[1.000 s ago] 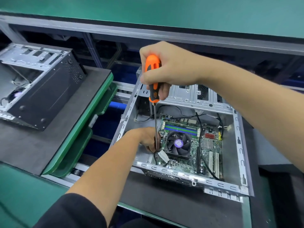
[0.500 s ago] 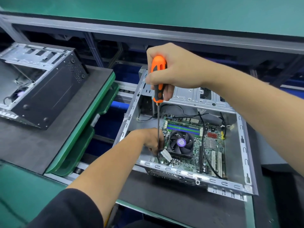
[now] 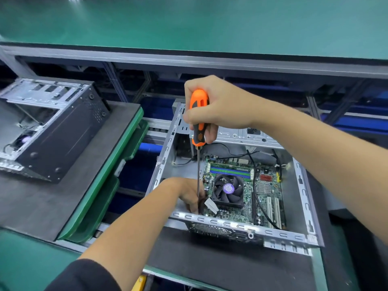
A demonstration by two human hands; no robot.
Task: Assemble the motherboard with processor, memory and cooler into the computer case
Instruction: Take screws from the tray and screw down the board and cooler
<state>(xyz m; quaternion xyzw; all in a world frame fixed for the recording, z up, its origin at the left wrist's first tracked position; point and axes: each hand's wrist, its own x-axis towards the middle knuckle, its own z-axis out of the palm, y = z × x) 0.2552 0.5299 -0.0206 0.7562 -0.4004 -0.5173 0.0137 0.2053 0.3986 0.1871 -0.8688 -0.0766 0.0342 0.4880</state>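
Note:
An open silver computer case [image 3: 304, 198] lies on a dark mat, with a green motherboard [image 3: 264, 198] inside it. On the board sit a black cooler fan [image 3: 228, 191] with a purple hub and blue-green memory sticks [image 3: 230, 171]. My right hand [image 3: 216, 103] grips the orange-black handle of a long screwdriver [image 3: 198, 114] held upright. Its thin shaft runs down to the board's near-left corner. My left hand [image 3: 186, 193] reaches into the case there, with its fingers curled around the shaft's lower end. The tip is hidden behind my fingers.
A second case [image 3: 52, 131] with a black side panel lies on a grey pallet [image 3: 52, 206] to the left. Green trays [image 3: 100, 204] edge that pallet. A green bench shelf [image 3: 189, 24] runs across the back. Black cables [image 3: 255, 185] cross the motherboard.
Both hands and the screwdriver hold about the same position over the board's near-left corner. The view has shifted slightly.

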